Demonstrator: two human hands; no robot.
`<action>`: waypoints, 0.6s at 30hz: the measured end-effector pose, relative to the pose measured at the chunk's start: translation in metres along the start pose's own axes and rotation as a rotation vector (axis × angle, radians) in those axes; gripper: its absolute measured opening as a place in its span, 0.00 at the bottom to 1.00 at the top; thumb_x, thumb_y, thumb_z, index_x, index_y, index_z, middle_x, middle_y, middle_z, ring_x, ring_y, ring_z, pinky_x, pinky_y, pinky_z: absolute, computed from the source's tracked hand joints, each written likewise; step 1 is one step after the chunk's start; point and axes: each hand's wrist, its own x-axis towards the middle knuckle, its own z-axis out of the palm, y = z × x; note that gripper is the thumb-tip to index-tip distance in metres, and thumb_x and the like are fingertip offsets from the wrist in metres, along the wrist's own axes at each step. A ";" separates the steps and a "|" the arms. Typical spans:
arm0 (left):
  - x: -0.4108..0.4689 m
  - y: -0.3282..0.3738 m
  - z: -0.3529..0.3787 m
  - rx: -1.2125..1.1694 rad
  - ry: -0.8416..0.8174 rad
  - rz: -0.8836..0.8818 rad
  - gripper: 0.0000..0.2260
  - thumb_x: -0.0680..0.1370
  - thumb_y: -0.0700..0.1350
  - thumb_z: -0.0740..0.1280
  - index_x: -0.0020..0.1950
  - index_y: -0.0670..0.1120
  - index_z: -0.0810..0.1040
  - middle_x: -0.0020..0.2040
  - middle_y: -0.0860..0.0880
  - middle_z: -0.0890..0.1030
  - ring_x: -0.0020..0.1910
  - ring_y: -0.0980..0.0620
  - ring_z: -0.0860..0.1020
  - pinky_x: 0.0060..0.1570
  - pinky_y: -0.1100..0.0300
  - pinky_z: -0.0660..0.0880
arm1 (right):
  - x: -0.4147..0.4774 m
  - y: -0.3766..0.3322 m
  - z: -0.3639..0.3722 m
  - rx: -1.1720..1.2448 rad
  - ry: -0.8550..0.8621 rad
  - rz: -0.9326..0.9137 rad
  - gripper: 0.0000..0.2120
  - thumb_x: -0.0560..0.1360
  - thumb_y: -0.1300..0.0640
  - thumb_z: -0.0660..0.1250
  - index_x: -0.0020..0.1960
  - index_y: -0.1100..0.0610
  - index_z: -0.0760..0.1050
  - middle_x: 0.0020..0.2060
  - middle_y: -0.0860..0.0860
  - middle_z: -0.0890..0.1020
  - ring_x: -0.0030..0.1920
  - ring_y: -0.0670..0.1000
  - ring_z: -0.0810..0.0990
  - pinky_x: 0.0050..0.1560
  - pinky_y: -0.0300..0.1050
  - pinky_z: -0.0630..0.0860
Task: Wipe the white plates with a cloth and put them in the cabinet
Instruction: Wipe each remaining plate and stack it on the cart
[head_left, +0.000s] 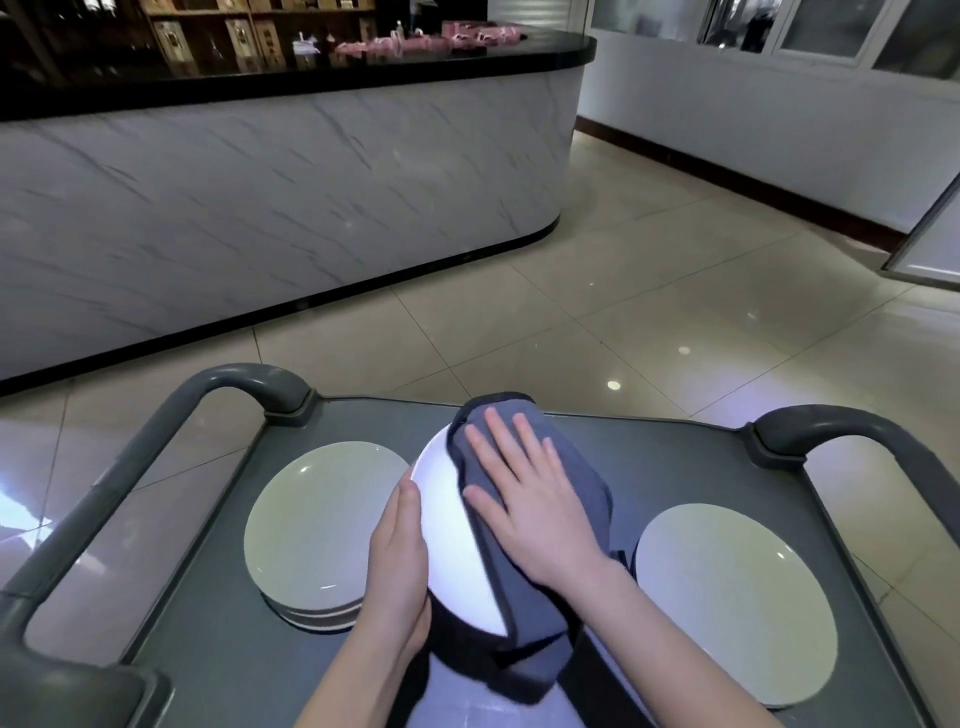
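Left hand (397, 564) grips white plate (451, 535) at its rim; flat right hand (527, 493) presses cloth (535, 618) onto it

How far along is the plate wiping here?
Done: nothing clearly; which pile is wiped cannot be told. In hand: left hand holds a plate, right hand presses the cloth on it. Left: the stack and the other plate on the cart still need storing.

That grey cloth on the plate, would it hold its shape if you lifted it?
Probably not: the cloth drapes over the plate and hangs in folds, so it looks floppy. It seems thin and likely light; the right hand flattens it with straight fingers.
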 end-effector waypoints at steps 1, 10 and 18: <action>0.001 0.001 -0.001 -0.020 0.010 -0.004 0.20 0.86 0.55 0.55 0.74 0.51 0.73 0.70 0.55 0.78 0.70 0.53 0.74 0.75 0.47 0.66 | -0.001 0.006 -0.002 -0.039 -0.013 0.028 0.28 0.81 0.36 0.41 0.78 0.39 0.37 0.77 0.38 0.35 0.77 0.45 0.31 0.77 0.49 0.35; 0.011 0.005 -0.007 -0.038 0.048 -0.015 0.19 0.85 0.56 0.57 0.71 0.49 0.76 0.67 0.51 0.80 0.69 0.50 0.76 0.73 0.45 0.67 | -0.063 -0.020 0.010 -0.016 -0.147 -0.178 0.26 0.83 0.41 0.43 0.79 0.40 0.42 0.79 0.40 0.42 0.79 0.55 0.40 0.74 0.59 0.38; 0.007 0.004 0.002 -0.033 -0.012 -0.029 0.19 0.86 0.56 0.55 0.70 0.51 0.77 0.66 0.54 0.81 0.67 0.53 0.77 0.72 0.48 0.68 | -0.002 -0.019 0.003 0.007 -0.023 -0.131 0.28 0.81 0.35 0.43 0.79 0.39 0.43 0.78 0.37 0.39 0.78 0.46 0.34 0.77 0.52 0.36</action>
